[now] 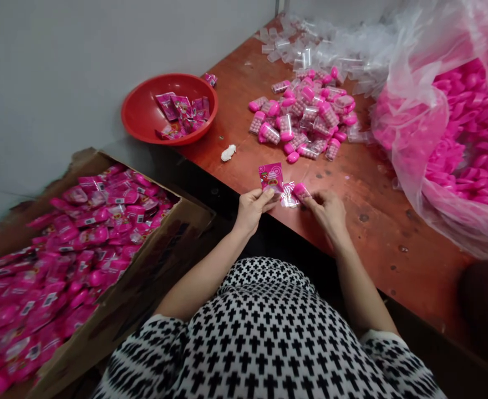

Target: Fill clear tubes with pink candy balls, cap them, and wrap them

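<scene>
My left hand [253, 206] pinches a small pink printed packet [270, 177] by its lower edge, over the near edge of the brown table [369, 221]. My right hand [326, 208] is closed on a small clear candy bottle with a pink cap [300, 192], held against the packet's clear plastic side. Both hands sit close together just above the tabletop.
A red bowl [144, 119] with pink packets stands at the table's left edge. A pile of pink-capped bottles [306, 119] lies behind my hands. A clear bag of pink caps [456, 133] fills the right. A cardboard box [144, 288] of filled packets sits lower left. A white scrap [228, 152] lies near the bowl.
</scene>
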A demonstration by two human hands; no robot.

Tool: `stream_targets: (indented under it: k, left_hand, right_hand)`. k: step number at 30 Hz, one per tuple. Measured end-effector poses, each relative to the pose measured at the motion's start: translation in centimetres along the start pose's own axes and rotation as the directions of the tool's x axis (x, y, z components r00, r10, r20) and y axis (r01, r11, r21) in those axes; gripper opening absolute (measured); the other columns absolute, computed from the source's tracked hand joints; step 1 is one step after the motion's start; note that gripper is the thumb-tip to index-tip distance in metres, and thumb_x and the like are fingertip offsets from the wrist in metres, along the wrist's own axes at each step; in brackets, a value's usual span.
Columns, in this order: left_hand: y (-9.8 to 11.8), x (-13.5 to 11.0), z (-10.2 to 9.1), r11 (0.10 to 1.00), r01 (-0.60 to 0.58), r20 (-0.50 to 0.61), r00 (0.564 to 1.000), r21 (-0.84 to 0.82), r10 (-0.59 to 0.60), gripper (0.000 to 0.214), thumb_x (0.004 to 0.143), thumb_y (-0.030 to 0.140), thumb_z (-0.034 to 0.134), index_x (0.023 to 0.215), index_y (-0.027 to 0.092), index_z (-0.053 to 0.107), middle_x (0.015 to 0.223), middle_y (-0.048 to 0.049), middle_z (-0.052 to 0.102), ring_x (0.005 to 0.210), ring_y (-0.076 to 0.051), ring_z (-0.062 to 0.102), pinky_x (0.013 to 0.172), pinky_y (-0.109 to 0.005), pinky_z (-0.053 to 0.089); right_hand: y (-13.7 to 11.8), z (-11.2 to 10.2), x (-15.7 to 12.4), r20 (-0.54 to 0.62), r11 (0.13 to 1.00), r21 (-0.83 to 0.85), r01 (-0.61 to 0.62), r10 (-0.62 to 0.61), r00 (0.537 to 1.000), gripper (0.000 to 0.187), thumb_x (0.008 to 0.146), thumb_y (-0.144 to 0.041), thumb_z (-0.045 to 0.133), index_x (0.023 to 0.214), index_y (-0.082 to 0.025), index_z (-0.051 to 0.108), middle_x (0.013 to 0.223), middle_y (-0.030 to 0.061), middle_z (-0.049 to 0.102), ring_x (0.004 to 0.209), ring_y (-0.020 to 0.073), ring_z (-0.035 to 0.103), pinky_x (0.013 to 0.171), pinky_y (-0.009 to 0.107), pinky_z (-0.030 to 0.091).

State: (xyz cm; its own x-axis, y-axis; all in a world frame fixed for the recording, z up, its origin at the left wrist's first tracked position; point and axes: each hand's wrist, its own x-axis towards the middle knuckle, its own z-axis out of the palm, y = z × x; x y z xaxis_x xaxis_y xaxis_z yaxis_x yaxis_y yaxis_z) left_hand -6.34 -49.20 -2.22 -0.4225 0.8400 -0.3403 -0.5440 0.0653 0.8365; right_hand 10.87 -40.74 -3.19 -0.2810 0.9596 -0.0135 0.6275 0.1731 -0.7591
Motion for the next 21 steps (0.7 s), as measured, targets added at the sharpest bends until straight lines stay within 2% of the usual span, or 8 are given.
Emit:
stream_targets:
  k: [3,6,9,11,14,17,19,21]
  left_hand:
    - [-0.4,-0.3,0.3,0.998,0.02,0.018,1.0,0.063,-0.021,0.033,0.06,0.041,0.079,0.07,0.011,0.069,0.075,-0.0071,0.071,0.073,-0.016,0.068,0.073,-0.028,0.055]
    - [-0.7,-0.6,0.9,0.993,0.048,0.079,0.995,0.111,-0.057,0.032,0.062,0.041,0.077,0.072,0.012,0.07,0.075,-0.0067,0.071,0.072,-0.016,0.068,0.072,-0.028,0.055]
    - [-0.6,-0.9,1.0,0.985,0.076,0.157,0.983,0.156,-0.1,0.033,0.061,0.04,0.078,0.075,0.011,0.072,0.075,-0.0059,0.071,0.072,-0.015,0.067,0.072,-0.027,0.054]
    - [-0.5,-1.0,0.7,0.985,0.071,0.194,0.976,0.157,-0.102,0.034,0.063,0.04,0.077,0.083,0.012,0.072,0.081,-0.0052,0.071,0.074,-0.015,0.066,0.073,-0.026,0.054]
    - [-0.7,-0.9,-0.1,0.993,0.057,0.203,0.976,0.108,-0.078,0.033,0.068,0.041,0.073,0.086,0.013,0.072,0.083,-0.0043,0.07,0.075,-0.014,0.065,0.075,-0.027,0.055]
    - [-1.1,-0.7,-1.0,0.988,0.097,0.17,0.979,0.121,-0.117,0.031,0.064,0.039,0.077,0.073,0.011,0.07,0.073,-0.0043,0.068,0.068,-0.013,0.064,0.072,-0.029,0.056]
    - [-1.4,-0.6,-1.3,0.982,0.14,0.117,0.981,0.124,-0.155,0.03,0.059,0.036,0.08,0.068,0.01,0.069,0.067,-0.0038,0.067,0.064,-0.013,0.063,0.069,-0.028,0.056]
    - [-1.4,-0.6,-1.3,0.98,0.185,0.046,0.981,0.073,-0.188,0.03,0.056,0.033,0.082,0.065,0.01,0.067,0.063,-0.0028,0.065,0.06,-0.012,0.063,0.066,-0.028,0.056]
  right_hand:
    - [-0.1,-1.0,1.5,-0.067,0.981,-0.163,0.105,-0.117,0.991,0.036,0.073,-0.052,0.062,0.082,-0.017,0.068,0.101,0.0133,0.063,0.098,0.0273,0.055,0.083,0.041,0.043]
    - [-1.7,-0.6,2.1,-0.072,0.972,0.161,0.173,-0.163,0.984,0.044,0.072,-0.051,0.065,0.101,-0.019,0.062,0.107,0.0113,0.062,0.095,0.0235,0.057,0.077,0.038,0.046]
    - [-3.7,0.4,2.3,0.137,0.836,0.548,0.032,-0.127,0.982,0.042,0.071,-0.046,0.067,0.103,-0.02,0.057,0.078,0.0008,0.062,0.063,0.0136,0.056,0.056,0.027,0.044]
    - [-4.4,1.0,2.2,0.243,0.759,0.647,-0.074,-0.113,0.964,0.042,0.067,-0.04,0.071,0.1,-0.02,0.055,0.062,-0.0058,0.055,0.049,0.0094,0.048,0.046,0.022,0.038]
    - [-4.4,2.1,1.6,0.304,0.726,0.672,-0.145,-0.092,0.948,0.044,0.062,-0.036,0.075,0.096,-0.019,0.054,0.055,-0.0095,0.05,0.045,0.0069,0.044,0.045,0.02,0.035]
    - [-3.6,3.2,0.4,0.308,0.738,0.657,-0.152,-0.08,0.948,0.041,0.064,-0.038,0.072,0.095,-0.018,0.054,0.055,-0.0093,0.05,0.047,0.0072,0.045,0.049,0.021,0.038]
    - [-2.9,3.4,-0.3,0.265,0.805,0.586,-0.094,-0.081,0.961,0.037,0.071,-0.043,0.067,0.096,-0.018,0.055,0.061,-0.0058,0.055,0.052,0.0097,0.05,0.054,0.024,0.042]
    - [-2.3,2.8,-0.5,0.139,0.931,0.363,0.048,-0.105,0.985,0.032,0.078,-0.044,0.061,0.098,-0.019,0.057,0.075,0.0007,0.061,0.066,0.0143,0.056,0.064,0.029,0.046]
